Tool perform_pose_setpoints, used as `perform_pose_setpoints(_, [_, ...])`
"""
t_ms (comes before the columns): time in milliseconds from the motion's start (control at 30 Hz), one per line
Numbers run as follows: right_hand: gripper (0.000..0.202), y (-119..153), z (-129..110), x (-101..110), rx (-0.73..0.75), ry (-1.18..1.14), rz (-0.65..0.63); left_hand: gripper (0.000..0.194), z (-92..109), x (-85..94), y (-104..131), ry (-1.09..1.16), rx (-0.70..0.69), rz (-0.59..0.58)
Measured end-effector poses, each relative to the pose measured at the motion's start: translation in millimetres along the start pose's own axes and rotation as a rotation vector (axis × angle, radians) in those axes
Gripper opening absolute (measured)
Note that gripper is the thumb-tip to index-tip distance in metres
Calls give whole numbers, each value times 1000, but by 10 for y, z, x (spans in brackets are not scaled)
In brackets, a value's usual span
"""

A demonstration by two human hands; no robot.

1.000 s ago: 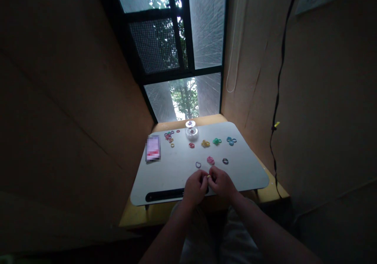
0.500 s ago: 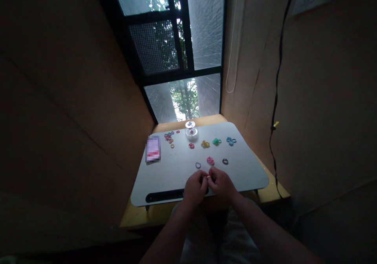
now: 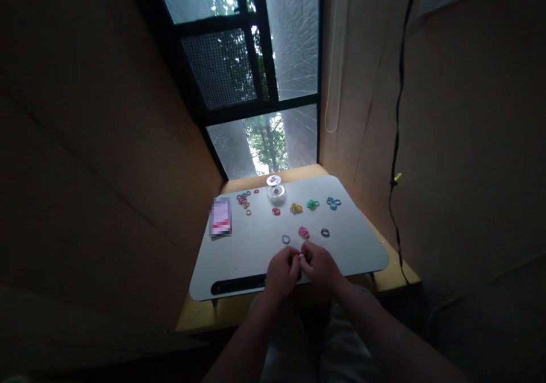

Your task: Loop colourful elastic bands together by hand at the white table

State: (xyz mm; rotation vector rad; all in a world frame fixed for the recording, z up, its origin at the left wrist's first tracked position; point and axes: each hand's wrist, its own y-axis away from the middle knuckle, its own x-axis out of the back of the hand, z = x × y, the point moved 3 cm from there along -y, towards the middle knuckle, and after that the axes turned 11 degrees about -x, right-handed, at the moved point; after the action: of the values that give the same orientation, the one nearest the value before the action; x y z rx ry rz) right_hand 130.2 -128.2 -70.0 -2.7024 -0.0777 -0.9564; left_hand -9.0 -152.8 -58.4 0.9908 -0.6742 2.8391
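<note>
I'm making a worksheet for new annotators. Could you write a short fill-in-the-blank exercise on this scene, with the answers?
1. Between the yellow pile and the blue pile lies the ____ pile.
2. The coloured pile closest to the right hand is ____.
3. The top of the low table is ____.
4. Beyond the clear container, past the table's far edge, is a glass-paned ____.

Missing words: green; pink; white; window.
</note>
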Motion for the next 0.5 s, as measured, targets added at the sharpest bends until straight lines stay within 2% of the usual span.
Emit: perform_pose_setpoints(500, [8, -8, 26, -19, 2, -18, 14, 17, -14, -2, 18, 17, -5, 17])
